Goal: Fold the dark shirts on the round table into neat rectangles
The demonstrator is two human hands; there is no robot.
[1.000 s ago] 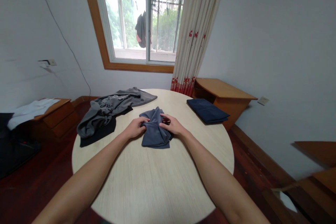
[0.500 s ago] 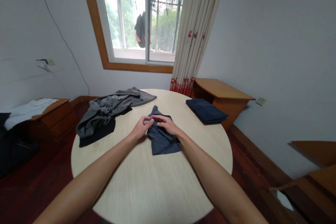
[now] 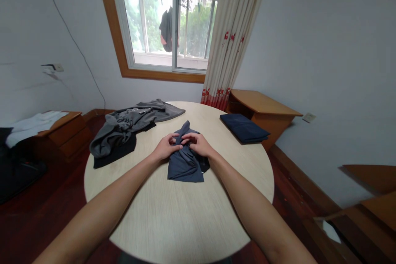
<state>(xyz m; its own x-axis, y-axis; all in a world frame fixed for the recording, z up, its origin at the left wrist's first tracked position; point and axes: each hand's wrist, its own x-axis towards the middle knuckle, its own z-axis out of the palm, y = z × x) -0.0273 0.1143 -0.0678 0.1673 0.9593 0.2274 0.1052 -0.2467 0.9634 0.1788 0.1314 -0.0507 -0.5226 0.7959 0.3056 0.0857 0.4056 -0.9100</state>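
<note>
A small dark blue-grey garment (image 3: pixel 187 169) lies bunched near the middle of the round table, its lower edge spread toward me and a narrow peak of cloth pointing away. My left hand (image 3: pixel 168 147) is on its left side, thumb and fingers closed on the fabric. From the right, my right hand (image 3: pixel 199 145) pinches the cloth close to my left fingertips. A bit of white shows at the garment's lower right. Whether it is shorts or another piece of clothing I cannot tell.
The pale wooden table (image 3: pixel 173 218) carries a crumpled grey garment (image 3: pixel 133 121) over black cloth (image 3: pixel 116 154) at left, and a folded navy garment (image 3: pixel 244 128) at right. A wooden desk (image 3: pixel 262 103) stands behind the right edge. A low cabinet (image 3: pixel 66 132) is at far left.
The garment's lower edge has swung left and its peak has turned slightly right. My fingers have shifted from nearly meeting over the cloth to gripping it lower, with thumbs on top.
</note>
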